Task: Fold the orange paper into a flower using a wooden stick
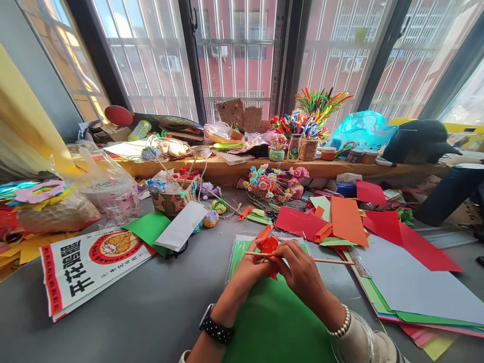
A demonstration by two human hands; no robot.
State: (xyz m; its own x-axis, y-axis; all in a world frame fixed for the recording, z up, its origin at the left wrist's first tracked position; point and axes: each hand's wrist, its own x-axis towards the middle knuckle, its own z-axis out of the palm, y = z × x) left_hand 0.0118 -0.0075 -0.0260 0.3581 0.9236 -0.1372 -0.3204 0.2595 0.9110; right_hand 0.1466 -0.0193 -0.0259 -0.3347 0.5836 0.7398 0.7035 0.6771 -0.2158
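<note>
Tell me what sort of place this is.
Probably a home craft table by a barred window: loose red, orange and green paper sheets, a jar of bright pipe cleaners, and both hands working an orange paper flower.

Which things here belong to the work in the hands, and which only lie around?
In use:
- left hand and right hand
- red paper flower
- wooden stick
- green paper sheet under the hands

Lying about:
- orange paper
- basket of paper flowers
- pipe cleaners
- printed bag

Black watch (pixel 216 328) left, pearl bracelet (pixel 340 327) right.
</note>
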